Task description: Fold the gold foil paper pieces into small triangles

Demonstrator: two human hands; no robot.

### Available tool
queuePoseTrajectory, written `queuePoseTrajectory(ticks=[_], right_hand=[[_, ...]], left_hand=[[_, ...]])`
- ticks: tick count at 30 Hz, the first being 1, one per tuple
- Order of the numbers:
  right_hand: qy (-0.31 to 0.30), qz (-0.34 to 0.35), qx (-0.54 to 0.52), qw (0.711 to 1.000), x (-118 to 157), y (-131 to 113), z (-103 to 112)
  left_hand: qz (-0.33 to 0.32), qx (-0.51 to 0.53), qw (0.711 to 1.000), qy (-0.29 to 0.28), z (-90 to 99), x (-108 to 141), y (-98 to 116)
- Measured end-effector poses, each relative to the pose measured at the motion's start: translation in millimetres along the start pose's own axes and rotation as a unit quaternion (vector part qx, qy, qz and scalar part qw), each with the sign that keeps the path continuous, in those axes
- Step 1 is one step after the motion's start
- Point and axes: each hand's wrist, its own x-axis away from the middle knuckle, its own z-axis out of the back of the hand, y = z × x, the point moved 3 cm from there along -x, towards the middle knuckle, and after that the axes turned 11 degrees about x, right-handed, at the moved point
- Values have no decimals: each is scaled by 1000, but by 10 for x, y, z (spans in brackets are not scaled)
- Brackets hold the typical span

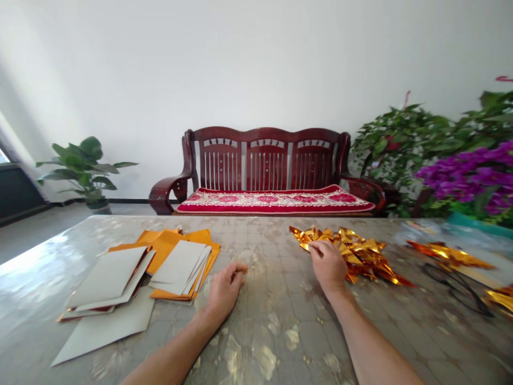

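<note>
My left hand point(226, 289) rests on the mottled grey tabletop point(280, 331), its fingers curled and holding nothing. To its left lie orange paper sheets point(168, 248) under two stacks of pale grey card point(180, 267) point(106, 278). A single grey card point(104, 331) lies nearer me. My right hand point(327, 266) lies at the left edge of a heap of shiny gold foil pieces point(360, 256), its fingertips on the foil. I cannot tell whether they grip a piece.
Further right on the table lie more gold foil point(451, 255), a black cord point(457, 289) and a clear plastic sheet point(425, 232). Beyond the far table edge stand a dark red wooden bench point(264, 160) and potted plants point(473, 160).
</note>
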Motion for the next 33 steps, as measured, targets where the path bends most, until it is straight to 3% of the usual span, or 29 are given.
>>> queuePoseTrajectory(ticks=[5,9,13,17,22,25,29,33], right_hand=[[19,-23,125,992,-125,338,213],[39,-79,218,972,-144,645,353],[47,-112,262,957,-108,862,385],[44,-134,273,952,-67,924,377],[95,-106,262,954,-96,775,434],[88,-39,225,969,-128,520,395],[-48,112,143,982,-83,0,156],[-182,152,161,958,13,-314,-78]], left_hand=[[-8,-18,1000,-2,10,17,67],[-20,-40,999,-3,13,21,87],[-21,-54,998,-9,10,23,78],[-24,-53,998,-14,5,29,84],[-25,-63,998,-16,1,38,108],[-27,-64,997,-17,-1,40,112],[-28,-62,997,-21,0,40,117],[-28,-64,997,-27,3,42,128]])
